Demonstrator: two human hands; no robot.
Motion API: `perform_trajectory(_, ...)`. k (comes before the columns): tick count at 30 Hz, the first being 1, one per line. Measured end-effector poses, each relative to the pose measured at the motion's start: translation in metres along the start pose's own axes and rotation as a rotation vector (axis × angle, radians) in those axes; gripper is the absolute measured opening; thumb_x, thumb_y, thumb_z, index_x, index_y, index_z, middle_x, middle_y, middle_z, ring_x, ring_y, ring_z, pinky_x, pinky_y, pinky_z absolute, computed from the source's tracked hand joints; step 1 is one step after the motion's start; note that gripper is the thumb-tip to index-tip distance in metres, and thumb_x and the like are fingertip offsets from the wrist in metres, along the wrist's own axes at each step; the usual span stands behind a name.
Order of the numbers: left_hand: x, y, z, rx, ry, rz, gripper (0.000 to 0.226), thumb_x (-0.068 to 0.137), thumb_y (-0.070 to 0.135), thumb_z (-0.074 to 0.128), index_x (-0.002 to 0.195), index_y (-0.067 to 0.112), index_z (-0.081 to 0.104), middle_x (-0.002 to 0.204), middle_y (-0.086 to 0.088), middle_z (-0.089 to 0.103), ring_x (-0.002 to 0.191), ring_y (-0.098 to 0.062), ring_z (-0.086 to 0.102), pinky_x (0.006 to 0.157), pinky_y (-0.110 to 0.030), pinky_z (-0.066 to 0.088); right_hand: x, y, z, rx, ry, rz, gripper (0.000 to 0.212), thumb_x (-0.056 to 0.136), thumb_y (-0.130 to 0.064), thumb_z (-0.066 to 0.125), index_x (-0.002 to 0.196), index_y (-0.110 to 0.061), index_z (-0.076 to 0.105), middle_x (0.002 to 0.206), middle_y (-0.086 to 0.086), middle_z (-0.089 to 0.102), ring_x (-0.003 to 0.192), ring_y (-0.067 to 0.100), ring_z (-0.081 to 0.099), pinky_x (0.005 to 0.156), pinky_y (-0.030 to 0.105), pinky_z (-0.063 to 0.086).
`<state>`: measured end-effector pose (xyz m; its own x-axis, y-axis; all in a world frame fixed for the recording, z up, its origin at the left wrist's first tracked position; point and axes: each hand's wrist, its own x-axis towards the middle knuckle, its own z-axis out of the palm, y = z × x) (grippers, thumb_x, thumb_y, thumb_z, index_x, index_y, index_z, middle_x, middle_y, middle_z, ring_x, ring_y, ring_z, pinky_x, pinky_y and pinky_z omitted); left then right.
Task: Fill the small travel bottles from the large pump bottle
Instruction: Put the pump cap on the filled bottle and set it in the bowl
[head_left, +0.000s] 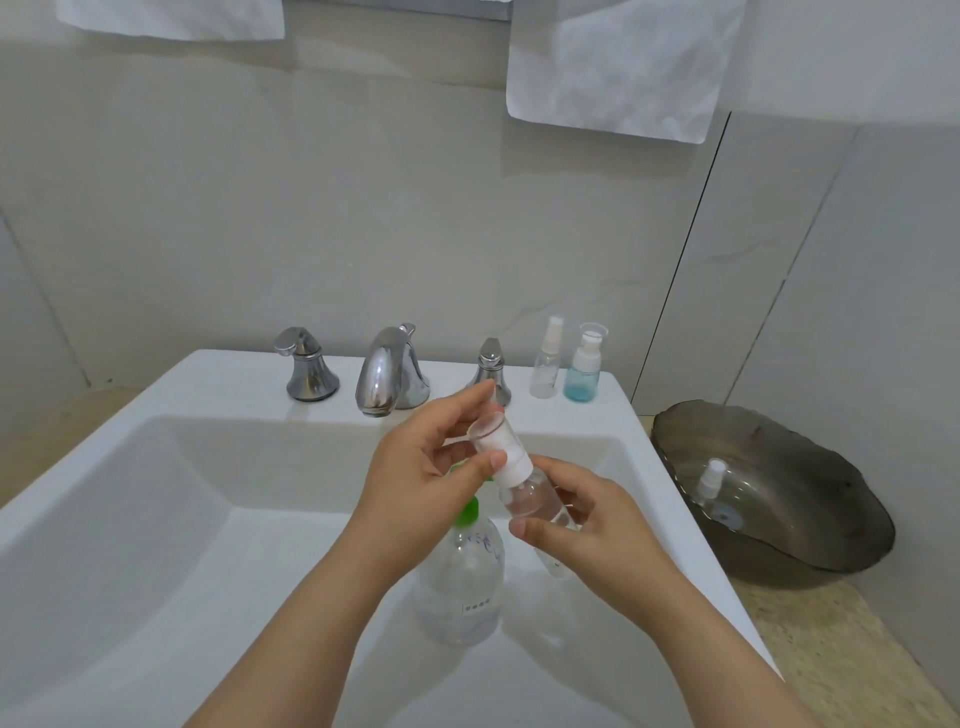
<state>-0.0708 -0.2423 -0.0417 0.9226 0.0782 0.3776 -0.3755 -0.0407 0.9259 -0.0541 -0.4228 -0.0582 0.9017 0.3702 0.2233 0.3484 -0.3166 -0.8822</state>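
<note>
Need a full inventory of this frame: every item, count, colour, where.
travel bottle: 1, clear with white collar, held over the sink
pump bottle: 1, clear with green pump, standing in the basin
spray bottle: 1, clear, sink ledge, right of the taps
blue bottle: 1, blue-tinted with white top, beside the spray bottle
bowl: 1, grey glass, counter right of the sink
second spray bottle: 1, clear with white top, inside the bowl
faucet: 1, chrome, ledge centre
tap handles: 2, chrome, flanking the faucet
sink: 1, white
towels: 2, white, hanging above
left hand: grip on the travel bottle's cap
right hand: grip on its body
</note>
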Motion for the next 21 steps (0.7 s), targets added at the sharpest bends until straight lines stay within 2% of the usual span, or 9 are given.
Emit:
perform_trajectory(3,0.0023,0.0016,-0.002,-0.089,-0.037,-0.02,0.045,0.088,-0.018,0.064,0.118,0.015,0.068,0.12,-0.003,0.073,0.11,-0.012,0.07,0.083,-0.023,0.058,0.0003,-0.0009,0.0,0.05,-0.03,0.022,0.044,0.081,-0.012,0.074,0.11,-0.044,0.065,0.1,-0.014,0.072,0.092,0.006,0.065,0.084,0.022,0.052)
perform_trajectory(5,0.002,0.0027,-0.0023,-0.118,-0.03,-0.033,0.037,0.088,-0.015,0.065,0.118,0.007,0.07,0.12,-0.005,0.074,0.108,-0.014,0.071,0.082,-0.024,0.058,0.0006,-0.0003,0.0002,0.094,-0.034,0.042,0.044,0.081,-0.012,0.074,0.113,-0.039,0.065,0.102,-0.011,0.072,0.096,0.009,0.066,0.088,0.029,0.054)
perform_trajectory(9,0.0001,0.0029,0.0021,-0.088,0.051,-0.019,0.034,0.08,-0.003,0.078,0.107,0.018,0.075,0.113,-0.007,0.071,0.1,-0.01,0.07,0.078,-0.022,0.058,0.0016,0.0036,0.0009,0.185,-0.05,0.087,0.049,0.079,-0.01,0.077,0.118,-0.027,0.054,0.102,-0.006,0.073,0.098,0.014,0.068,0.088,0.032,0.053)
perform_trajectory(12,0.0017,-0.0005,0.0042,-0.062,0.095,-0.039,0.037,0.078,-0.003,0.081,0.102,0.025,0.075,0.108,-0.01,0.07,0.089,-0.014,0.069,0.075,-0.023,0.058,0.0023,0.0042,0.0018,0.184,-0.06,0.103,0.04,0.08,-0.007,0.077,0.109,-0.019,0.052,0.097,-0.005,0.073,0.089,0.012,0.067,0.081,0.029,0.052)
perform_trajectory(15,0.0018,0.0004,0.0032,-0.146,0.036,-0.056,0.042,0.079,-0.005,0.079,0.109,0.023,0.071,0.11,-0.002,0.074,0.093,-0.017,0.071,0.075,-0.022,0.058,0.0023,0.0052,0.002,0.182,-0.054,0.096,0.036,0.079,-0.011,0.077,0.106,-0.018,0.054,0.099,-0.001,0.073,0.092,0.018,0.067,0.086,0.038,0.055)
perform_trajectory(18,0.0008,0.0015,0.0025,-0.162,0.004,-0.072,0.041,0.087,-0.015,0.068,0.114,0.017,0.068,0.114,-0.003,0.075,0.102,-0.018,0.072,0.083,-0.026,0.059,0.0024,0.0052,0.0012,0.189,-0.048,0.093,0.036,0.08,-0.009,0.076,0.107,-0.018,0.055,0.101,-0.001,0.073,0.095,0.02,0.068,0.088,0.039,0.054)
perform_trajectory(19,0.0004,0.0013,0.0032,-0.15,0.009,-0.073,0.039,0.087,-0.013,0.069,0.112,0.017,0.069,0.112,-0.002,0.076,0.104,-0.019,0.072,0.085,-0.027,0.059,0.0023,0.0053,0.001,0.187,-0.048,0.091,0.035,0.08,-0.008,0.076,0.107,-0.017,0.055,0.1,-0.001,0.073,0.094,0.019,0.068,0.086,0.037,0.055)
perform_trajectory(21,-0.0012,-0.0003,0.0061,-0.089,0.038,-0.07,0.036,0.079,0.006,0.081,0.108,0.024,0.071,0.108,0.003,0.075,0.102,-0.016,0.071,0.086,-0.026,0.059,0.0019,0.0042,0.0009,0.178,-0.048,0.09,0.034,0.081,-0.006,0.076,0.107,-0.015,0.055,0.097,-0.003,0.073,0.089,0.013,0.067,0.08,0.029,0.052)
